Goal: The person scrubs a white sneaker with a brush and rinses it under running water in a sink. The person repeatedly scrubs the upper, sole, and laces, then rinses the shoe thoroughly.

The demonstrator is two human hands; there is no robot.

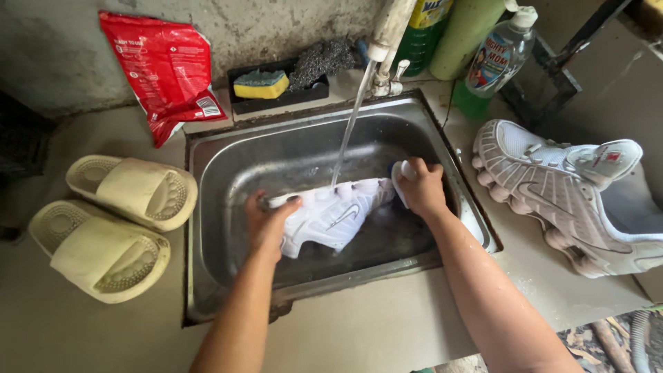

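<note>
A rough grey concrete wall backs a pale countertop (387, 331) in which a stainless steel sink (228, 166) is set, with a tap (383, 65) at its far edge sending a thin stream of water (347, 135) down into the basin. In the middle of the sink lies a white sneaker (331, 217) on its side, directly under the stream. The left hand (266, 224) is closed around the shoe's heel end, pinning it to the basin floor, while the right hand (421, 190) is wrapped around a small white and blue brush (399, 178) pressed against the toe end. The work looks to be mid-scrub with rinsing under way; the next stroke would call for a firm hold on the wet heel and turning the shoe to reach its other faces. The matching white sneaker (559, 186) rests on the counter to the right, and a pair of cream rubber slides (114, 221) sits on the left. At the far left a crumpled red plastic pouch (166, 69) with small white print leans on the wall. Beside it a black tray (276, 97) holds a yellow and green sponge (260, 84) and a grey steel wool pad (321, 61). To the far right stand a green bottle (469, 27) and a clear pump bottle with a blue and red label (498, 59).
</note>
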